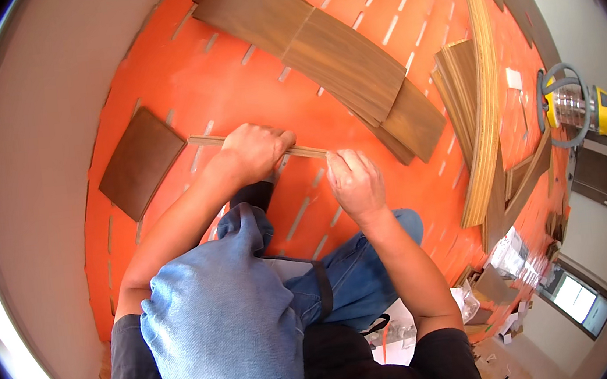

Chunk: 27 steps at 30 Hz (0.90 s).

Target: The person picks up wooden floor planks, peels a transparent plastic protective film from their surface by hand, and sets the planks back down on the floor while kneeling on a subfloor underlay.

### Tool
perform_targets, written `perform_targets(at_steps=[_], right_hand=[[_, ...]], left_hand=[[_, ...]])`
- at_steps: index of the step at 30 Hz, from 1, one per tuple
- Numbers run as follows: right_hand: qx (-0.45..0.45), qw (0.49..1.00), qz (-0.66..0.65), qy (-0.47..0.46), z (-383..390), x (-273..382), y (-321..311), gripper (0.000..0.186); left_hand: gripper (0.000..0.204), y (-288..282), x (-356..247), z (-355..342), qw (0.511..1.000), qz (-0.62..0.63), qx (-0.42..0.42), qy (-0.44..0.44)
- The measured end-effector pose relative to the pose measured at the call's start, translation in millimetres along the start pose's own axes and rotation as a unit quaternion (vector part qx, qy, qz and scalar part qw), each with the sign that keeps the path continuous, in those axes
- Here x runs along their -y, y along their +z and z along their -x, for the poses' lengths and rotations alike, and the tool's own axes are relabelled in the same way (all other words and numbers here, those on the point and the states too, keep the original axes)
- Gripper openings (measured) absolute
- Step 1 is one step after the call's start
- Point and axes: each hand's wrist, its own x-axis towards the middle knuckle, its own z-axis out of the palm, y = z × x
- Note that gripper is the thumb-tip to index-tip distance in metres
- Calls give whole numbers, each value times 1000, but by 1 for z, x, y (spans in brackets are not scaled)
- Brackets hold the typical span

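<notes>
Wooden strip [310, 151] held in both hands

The strip lies across the orange floor's [159, 79] left part. Left hand [255, 150] is curled closed around its middle; right hand [356, 184] pinches its right end between thumb and fingers. A brown board [142, 164] lies just beside the strip's left end, near the floor's left edge.

bright daylight, window [575, 298] blown white, fisheye-bowed edges, black corners, soft shadows
</notes>
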Motion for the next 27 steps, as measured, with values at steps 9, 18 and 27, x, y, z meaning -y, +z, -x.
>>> perform_targets(at_steps=[9,18,27], right_hand=[[3,991,105,-81,-28,-8,9,17],[-11,998,-47,30,-35,-22,23,7],[23,980,-134,146,-40,-28,24,25]], left_hand=[[18,-15,11,-21,997,-22,68,-28],[34,-26,35,-49,993,26,104,-42],[37,-26,42,-55,992,12,114,-42]])
